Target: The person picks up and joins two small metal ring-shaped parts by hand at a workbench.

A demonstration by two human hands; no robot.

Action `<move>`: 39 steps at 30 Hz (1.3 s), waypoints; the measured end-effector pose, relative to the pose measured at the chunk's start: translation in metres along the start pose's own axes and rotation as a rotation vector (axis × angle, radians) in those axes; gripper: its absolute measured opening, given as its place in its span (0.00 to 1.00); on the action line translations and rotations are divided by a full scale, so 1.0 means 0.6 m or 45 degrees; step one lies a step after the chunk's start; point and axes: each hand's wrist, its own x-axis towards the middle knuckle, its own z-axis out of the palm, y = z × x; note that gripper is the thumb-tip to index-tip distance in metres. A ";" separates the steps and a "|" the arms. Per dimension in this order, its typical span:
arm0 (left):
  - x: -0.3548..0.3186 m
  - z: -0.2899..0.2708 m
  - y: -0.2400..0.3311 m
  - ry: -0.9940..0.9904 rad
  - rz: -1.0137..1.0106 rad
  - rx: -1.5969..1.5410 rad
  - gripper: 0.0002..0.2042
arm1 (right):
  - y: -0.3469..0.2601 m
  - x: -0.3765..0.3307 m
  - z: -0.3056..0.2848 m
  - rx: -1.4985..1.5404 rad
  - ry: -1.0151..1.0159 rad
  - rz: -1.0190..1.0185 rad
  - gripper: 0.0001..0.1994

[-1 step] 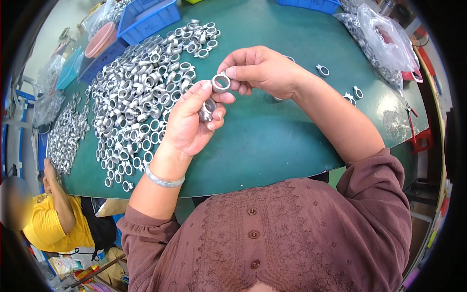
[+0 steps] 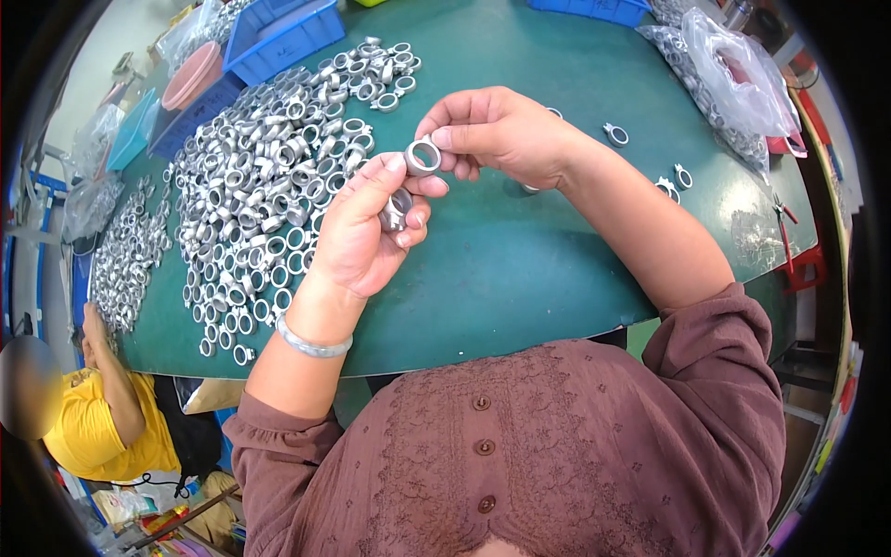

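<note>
Inside the table's [image 2: 520, 269] near edge, my left hand [image 2: 357, 232] is rim-pinching a likely stiff, light ring [image 2: 410, 161] — cradling a second ring [image 2: 398, 206] — my right hand [image 2: 506, 137] apparently gripping too.

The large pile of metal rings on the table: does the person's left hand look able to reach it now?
Probably yes: the left hand is close beside the pile of metal rings, with no visible barrier between. However, it holds a ring, which may hinder picking.

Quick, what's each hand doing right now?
Left hand: closed, holding an upper grey ring and a second ring below.
Right hand: closed, pinching that upper grey ring.
</note>
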 end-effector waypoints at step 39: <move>-0.001 0.000 -0.002 0.014 -0.024 0.009 0.12 | -0.011 -0.005 0.004 -0.356 0.047 -0.129 0.10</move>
